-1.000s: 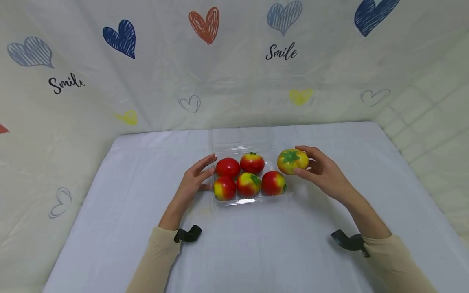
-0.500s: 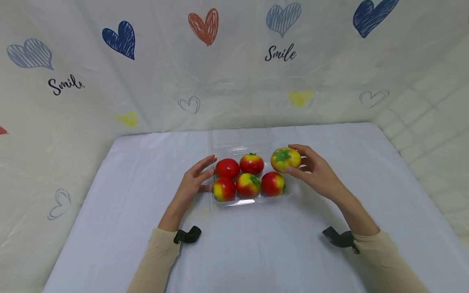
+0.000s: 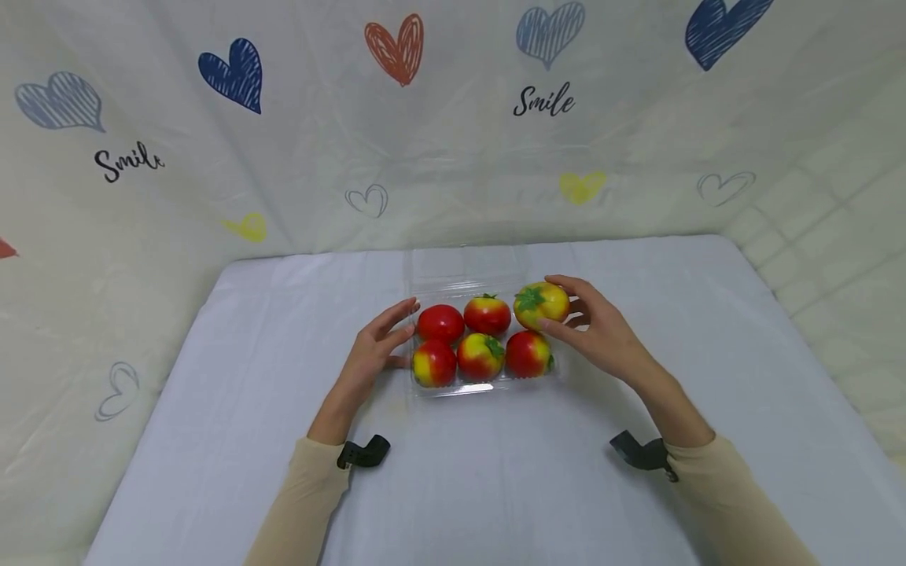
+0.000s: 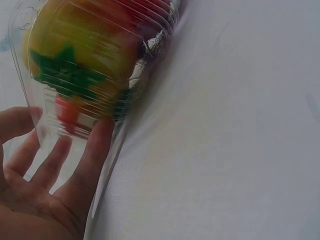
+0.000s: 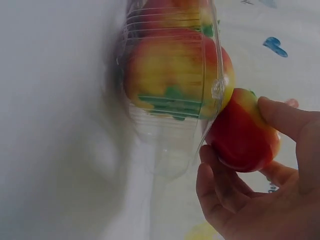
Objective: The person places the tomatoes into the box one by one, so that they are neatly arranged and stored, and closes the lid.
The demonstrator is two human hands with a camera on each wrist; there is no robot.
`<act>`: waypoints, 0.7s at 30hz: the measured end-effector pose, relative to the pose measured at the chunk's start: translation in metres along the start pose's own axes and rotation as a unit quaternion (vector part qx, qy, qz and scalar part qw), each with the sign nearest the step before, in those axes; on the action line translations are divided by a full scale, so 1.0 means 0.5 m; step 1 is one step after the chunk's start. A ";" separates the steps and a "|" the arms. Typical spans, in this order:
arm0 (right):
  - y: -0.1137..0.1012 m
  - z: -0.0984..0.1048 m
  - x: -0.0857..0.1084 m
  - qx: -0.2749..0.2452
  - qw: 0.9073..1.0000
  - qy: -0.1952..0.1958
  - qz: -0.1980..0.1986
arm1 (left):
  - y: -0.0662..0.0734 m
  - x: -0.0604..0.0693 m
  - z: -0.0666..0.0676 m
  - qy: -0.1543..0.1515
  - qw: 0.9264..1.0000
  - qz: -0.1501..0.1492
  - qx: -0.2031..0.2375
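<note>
A clear plastic clamshell box [image 3: 453, 388] lies on the table with its lid folded back. Several red-and-yellow tomatoes [image 3: 481, 356] with green leafy tops sit in its base. My right hand [image 3: 602, 334] holds another tomato [image 3: 541, 305], yellow on top, over the box's far right corner. In the right wrist view, thumb and fingers grip this tomato [image 5: 242, 135], whose underside is red, beside the box's rim. My left hand [image 3: 370, 346] rests spread against the box's left end; in the left wrist view its fingertips touch the clear wall [image 4: 90, 112].
The transparent lid [image 3: 463, 267] lies behind the base, toward the far table edge. A white cloth covers the table [image 3: 495, 479]. Behind stands a pale curtain [image 3: 467, 141] printed with hearts. Each wrist carries a dark camera mount [image 3: 364, 452].
My right hand has carried its tomato leftward, from beside the box to over its far right corner. The left hand and the box have stayed where they were.
</note>
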State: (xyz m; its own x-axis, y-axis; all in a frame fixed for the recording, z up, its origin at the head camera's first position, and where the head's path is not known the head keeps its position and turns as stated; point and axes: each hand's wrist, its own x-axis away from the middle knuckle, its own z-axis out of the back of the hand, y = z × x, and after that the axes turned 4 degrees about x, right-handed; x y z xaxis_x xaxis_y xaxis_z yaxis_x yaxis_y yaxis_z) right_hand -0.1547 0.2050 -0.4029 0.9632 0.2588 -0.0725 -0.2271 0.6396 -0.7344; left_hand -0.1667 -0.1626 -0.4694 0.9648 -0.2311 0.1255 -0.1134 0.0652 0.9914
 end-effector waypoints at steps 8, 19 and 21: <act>-0.013 -0.021 -0.025 0.065 0.998 0.014 0.007 | -0.002 0.003 0.000 -0.003 1.000 -0.004 0.001; -0.038 -0.032 -0.038 0.117 0.993 0.002 -0.025 | -0.001 0.003 -0.001 -0.005 1.000 -0.008 0.000; -0.041 -0.032 -0.042 0.115 0.993 0.001 -0.026 | 0.001 0.003 -0.001 -0.004 1.000 -0.011 -0.001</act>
State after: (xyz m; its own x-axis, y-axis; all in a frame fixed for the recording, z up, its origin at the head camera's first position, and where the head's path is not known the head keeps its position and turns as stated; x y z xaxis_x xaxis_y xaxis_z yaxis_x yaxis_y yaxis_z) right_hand -0.1682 0.1748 -0.3971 0.9748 0.2193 -0.0402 -0.2032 0.8001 -0.5643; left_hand -0.1651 -0.1623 -0.4688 0.9651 -0.2405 0.1032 -0.0910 0.0612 0.9940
